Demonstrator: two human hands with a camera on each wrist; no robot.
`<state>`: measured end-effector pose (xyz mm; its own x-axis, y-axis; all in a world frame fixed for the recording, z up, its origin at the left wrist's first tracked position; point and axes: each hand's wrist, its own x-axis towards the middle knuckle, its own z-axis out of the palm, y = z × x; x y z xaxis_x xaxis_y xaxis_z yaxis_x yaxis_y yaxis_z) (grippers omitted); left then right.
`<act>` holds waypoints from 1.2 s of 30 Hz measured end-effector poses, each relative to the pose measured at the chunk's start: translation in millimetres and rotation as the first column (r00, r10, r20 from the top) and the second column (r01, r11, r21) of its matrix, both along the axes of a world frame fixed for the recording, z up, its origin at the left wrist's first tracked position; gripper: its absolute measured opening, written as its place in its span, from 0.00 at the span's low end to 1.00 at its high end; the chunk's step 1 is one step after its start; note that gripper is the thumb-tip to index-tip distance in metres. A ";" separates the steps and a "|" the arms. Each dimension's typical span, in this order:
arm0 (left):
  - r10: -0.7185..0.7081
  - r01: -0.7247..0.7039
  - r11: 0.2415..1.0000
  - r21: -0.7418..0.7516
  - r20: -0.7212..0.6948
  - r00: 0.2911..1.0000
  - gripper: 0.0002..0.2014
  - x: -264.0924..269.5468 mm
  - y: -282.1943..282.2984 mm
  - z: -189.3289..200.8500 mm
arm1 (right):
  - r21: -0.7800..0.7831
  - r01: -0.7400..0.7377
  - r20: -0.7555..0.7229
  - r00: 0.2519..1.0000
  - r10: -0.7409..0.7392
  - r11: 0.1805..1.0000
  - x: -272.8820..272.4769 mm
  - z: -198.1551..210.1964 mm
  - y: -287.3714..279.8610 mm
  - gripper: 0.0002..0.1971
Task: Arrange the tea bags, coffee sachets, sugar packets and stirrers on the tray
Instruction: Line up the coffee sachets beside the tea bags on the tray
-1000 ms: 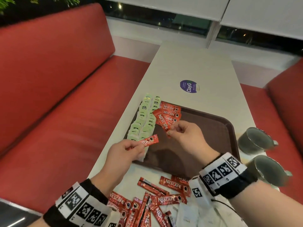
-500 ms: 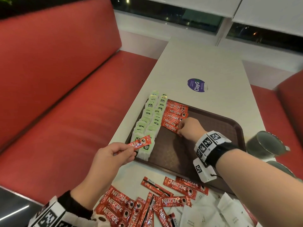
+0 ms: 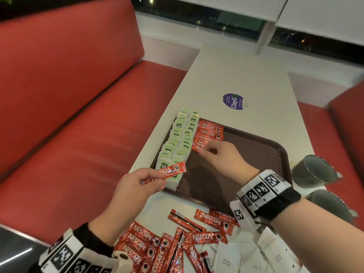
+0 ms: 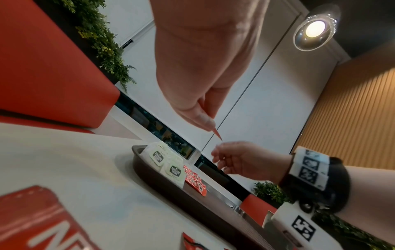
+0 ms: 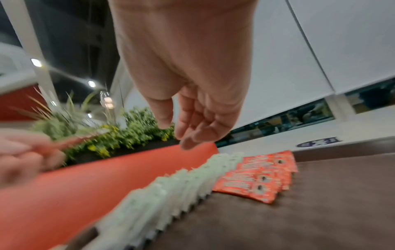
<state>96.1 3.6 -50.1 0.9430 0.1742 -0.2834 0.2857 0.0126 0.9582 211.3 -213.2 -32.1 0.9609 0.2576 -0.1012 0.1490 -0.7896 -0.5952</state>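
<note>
The brown tray carries two rows of green tea bags along its left side, with a row of overlapping red coffee sachets beside them. My left hand pinches one red coffee sachet over the tray's near left corner. My right hand hovers just above the near end of the sachet row, and its relaxed fingers hold nothing. Seen from the left wrist, the held sachet is edge-on between thumb and finger.
Several loose coffee sachets and white sugar packets lie on the white table in front of the tray. Two grey mugs stand at the table's right edge. A red bench runs along the left.
My right hand laid its sachet on the row on the tray, let go and lifted slightly. The left hand still holds its sachet in about the same place.
</note>
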 end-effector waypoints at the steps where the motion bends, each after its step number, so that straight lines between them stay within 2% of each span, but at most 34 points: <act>1: -0.014 0.014 1.000 0.017 0.009 1.000 0.10 0.2 -2.0 1.2 | 0.068 -0.061 -0.051 0.997 0.064 0.996 -13.0 9.3 5.7 0.06; 4: -0.059 0.055 0.994 0.095 0.036 0.998 0.12 1.5 -6.8 2.5 | 0.207 -0.141 -0.150 0.973 0.173 0.968 -44.7 20.5 18.4 0.03; 7: -0.103 0.099 0.987 0.123 0.029 0.994 0.13 0.5 -11.9 3.4 | 0.272 -0.082 -0.130 0.984 0.121 0.959 -58.1 16.8 21.1 0.03; 10: -0.066 0.063 0.995 0.077 0.040 0.997 0.11 -0.7 -15.2 7.1 | 0.335 0.004 -0.206 0.976 0.069 0.942 -59.5 16.5 14.7 0.03; 12: -0.018 0.015 0.999 0.052 0.059 0.998 0.14 -0.7 -12.4 9.1 | 0.351 0.071 -0.251 0.968 0.021 0.934 -56.7 16.5 7.2 0.04; 16: 0.008 -0.011 0.997 0.078 0.042 0.999 0.15 -3.9 -0.2 10.6 | 0.385 0.292 -0.331 0.929 -0.164 0.876 -41.6 5.0 -8.3 0.06; 19: 0.032 -0.032 0.995 0.090 -0.001 0.999 0.13 -9.2 7.5 9.4 | 0.292 0.377 -0.335 0.901 -0.275 0.879 -18.6 -11.9 -24.2 0.04; 24: 0.051 -0.044 0.992 0.118 -0.061 0.997 0.13 -19.3 18.9 2.2 | 0.166 0.436 -0.394 0.851 -0.346 0.885 11.2 -34.3 -33.4 0.05; 31: 0.063 -0.054 0.992 0.116 -0.078 0.995 0.13 -24.8 24.5 0.0 | 0.091 0.508 -0.446 0.790 -0.421 0.857 35.3 -36.2 -14.9 0.05; 36: 0.074 -0.065 0.990 0.122 -0.069 0.995 0.12 -27.6 26.4 -0.2 | -0.050 0.490 -0.421 0.780 -0.463 0.870 43.8 -35.0 -8.5 0.03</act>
